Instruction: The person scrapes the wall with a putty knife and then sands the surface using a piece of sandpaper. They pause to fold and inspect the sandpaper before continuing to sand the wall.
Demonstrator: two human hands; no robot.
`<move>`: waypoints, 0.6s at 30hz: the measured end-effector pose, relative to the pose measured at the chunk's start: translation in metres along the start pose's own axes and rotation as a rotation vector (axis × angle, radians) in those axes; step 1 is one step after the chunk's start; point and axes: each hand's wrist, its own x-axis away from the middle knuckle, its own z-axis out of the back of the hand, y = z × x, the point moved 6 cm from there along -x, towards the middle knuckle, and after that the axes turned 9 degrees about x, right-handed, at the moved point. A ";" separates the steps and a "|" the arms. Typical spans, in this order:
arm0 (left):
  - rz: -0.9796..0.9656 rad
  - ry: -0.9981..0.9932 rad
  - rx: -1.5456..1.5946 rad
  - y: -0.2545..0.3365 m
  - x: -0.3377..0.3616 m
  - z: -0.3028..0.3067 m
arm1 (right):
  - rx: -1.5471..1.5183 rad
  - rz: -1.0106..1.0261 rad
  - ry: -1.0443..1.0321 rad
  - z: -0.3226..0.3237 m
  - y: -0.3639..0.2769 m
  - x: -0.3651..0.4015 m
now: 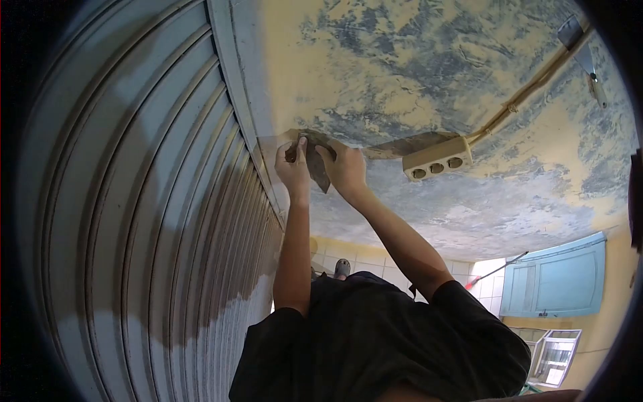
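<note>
Both of my hands are raised against a yellow wall (pixel 382 100) with patchy grey-blue marks. My left hand (pixel 293 167) is beside the metal shutter's frame, its fingers bent around something dark that I cannot make out. Close to its right, my right hand (pixel 345 167) has its fingers curled towards a dark, pointed flat piece (pixel 320 171) between the hands. Whether that piece is loose or part of the wall is unclear. A beige three-socket power strip (pixel 437 159) is on the wall to the right of my right hand.
A ribbed metal shutter (pixel 147 201) fills the left side. From the power strip a taped cable (pixel 512 107) runs to the upper right, near a putty knife (pixel 593 77). A blue cabinet (pixel 554 278) and a white rack (pixel 557 358) are at the lower right.
</note>
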 end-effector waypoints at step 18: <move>0.058 0.201 0.376 -0.044 -0.016 0.005 | 0.184 0.115 0.052 -0.030 -0.006 -0.026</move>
